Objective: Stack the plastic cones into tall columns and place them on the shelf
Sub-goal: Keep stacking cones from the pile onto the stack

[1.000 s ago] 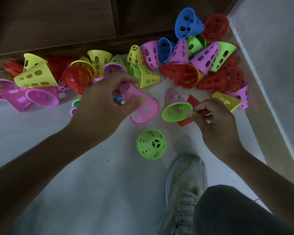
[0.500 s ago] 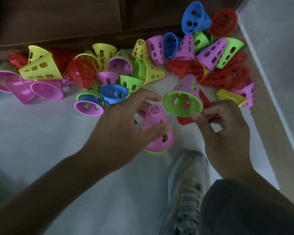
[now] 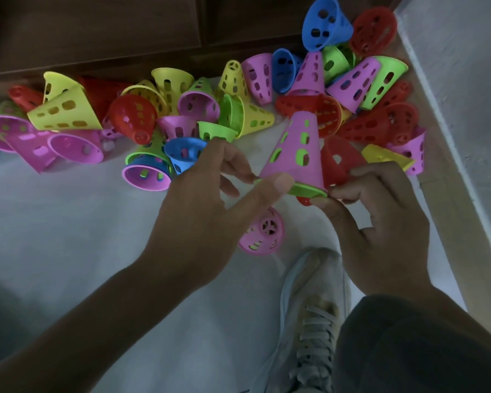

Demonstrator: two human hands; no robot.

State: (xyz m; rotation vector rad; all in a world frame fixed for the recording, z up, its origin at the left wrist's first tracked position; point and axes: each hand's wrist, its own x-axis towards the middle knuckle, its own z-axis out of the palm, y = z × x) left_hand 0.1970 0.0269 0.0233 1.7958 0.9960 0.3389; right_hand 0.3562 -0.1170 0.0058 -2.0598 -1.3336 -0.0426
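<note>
Held nested pair, pink cone over green (image 3: 296, 154), upright, tip toward 12 o'clock, above standing pink-on-green stack (image 3: 262, 232) on floor at 6 o'clock of it. Left hand (image 3: 204, 211) pinches rim, thumb and fingers. Right hand (image 3: 380, 222) pinches opposite rim plus red cone (image 3: 338, 163). Loose pile (image 3: 182, 114) at 12 o'clock.

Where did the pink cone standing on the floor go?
In the head view, the pink cone stands low in the middle on the pale floor, just below the left hand and just above the white shoe.
</note>
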